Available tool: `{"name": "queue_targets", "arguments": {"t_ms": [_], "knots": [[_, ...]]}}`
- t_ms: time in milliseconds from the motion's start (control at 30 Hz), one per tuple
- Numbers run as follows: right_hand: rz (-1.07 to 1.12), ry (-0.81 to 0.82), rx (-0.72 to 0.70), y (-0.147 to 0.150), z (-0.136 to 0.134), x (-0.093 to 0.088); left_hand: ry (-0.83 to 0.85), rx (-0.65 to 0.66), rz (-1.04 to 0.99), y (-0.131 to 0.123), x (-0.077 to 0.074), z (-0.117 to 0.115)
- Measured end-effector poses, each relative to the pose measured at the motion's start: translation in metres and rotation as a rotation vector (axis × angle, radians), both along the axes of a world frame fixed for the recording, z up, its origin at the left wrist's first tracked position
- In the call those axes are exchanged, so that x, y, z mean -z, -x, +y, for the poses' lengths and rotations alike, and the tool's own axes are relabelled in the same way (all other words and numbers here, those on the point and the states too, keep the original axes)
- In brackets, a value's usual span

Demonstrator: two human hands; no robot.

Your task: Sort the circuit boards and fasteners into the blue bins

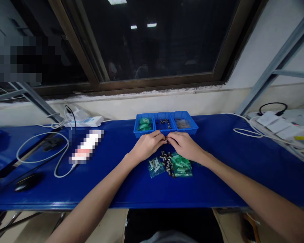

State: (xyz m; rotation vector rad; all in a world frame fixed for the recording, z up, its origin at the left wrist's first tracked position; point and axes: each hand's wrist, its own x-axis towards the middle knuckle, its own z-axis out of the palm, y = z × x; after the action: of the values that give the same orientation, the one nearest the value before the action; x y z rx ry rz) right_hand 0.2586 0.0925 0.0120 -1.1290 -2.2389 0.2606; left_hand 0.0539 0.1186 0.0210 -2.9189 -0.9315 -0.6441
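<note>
Left forearm (pixel 91 199) and right forearm (pixel 255 189) reach across a blue bench (pixel 243 179); left hand (pixel 147 145) and right hand (pixel 184 146) pinch a small dark metal piece (pixel 166 139) between their fingertips (too small to identify), just before a blue three-compartment tray (pixel 136 126). Dark fittings (pixel 166 162) lie between a clear bag (pixel 155 167) and a green bag (pixel 181 167).

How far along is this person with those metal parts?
Partway, it seems. Already in the blue tray's middle compartment: dark metal fittings. In hand: the left hand and right hand pinch one small metal piece. Remaining: a loose pile of fittings beside two plastic bags.
</note>
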Motion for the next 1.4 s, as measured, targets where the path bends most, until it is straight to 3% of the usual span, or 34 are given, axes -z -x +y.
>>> {"name": "queue_targets", "arguments": {"t_ms": [267, 533, 933, 1267, 1400], "knots": [[-0.163, -0.047, 0.034, -0.003, 0.001, 0.005, 0.044, 0.004, -0.037, 0.0, -0.001, -0.002], [-0.178, -0.101, 0.037, -0.002, 0.0, 0.004, 0.094, 0.001, -0.14, -0.003, -0.002, -0.004], [-0.053, -0.108, 0.041, 0.004, -0.005, 0.001, 0.034, -0.081, -0.112, -0.006, 0.002, -0.006], [-0.006, -0.113, 0.025, 0.004, -0.007, -0.008, 0.159, 0.023, -0.34, -0.012, -0.009, -0.007], [0.302, 0.077, 0.132, 0.004, -0.019, -0.027, 0.155, -0.044, -0.369, -0.014, -0.015, 0.002]]}}
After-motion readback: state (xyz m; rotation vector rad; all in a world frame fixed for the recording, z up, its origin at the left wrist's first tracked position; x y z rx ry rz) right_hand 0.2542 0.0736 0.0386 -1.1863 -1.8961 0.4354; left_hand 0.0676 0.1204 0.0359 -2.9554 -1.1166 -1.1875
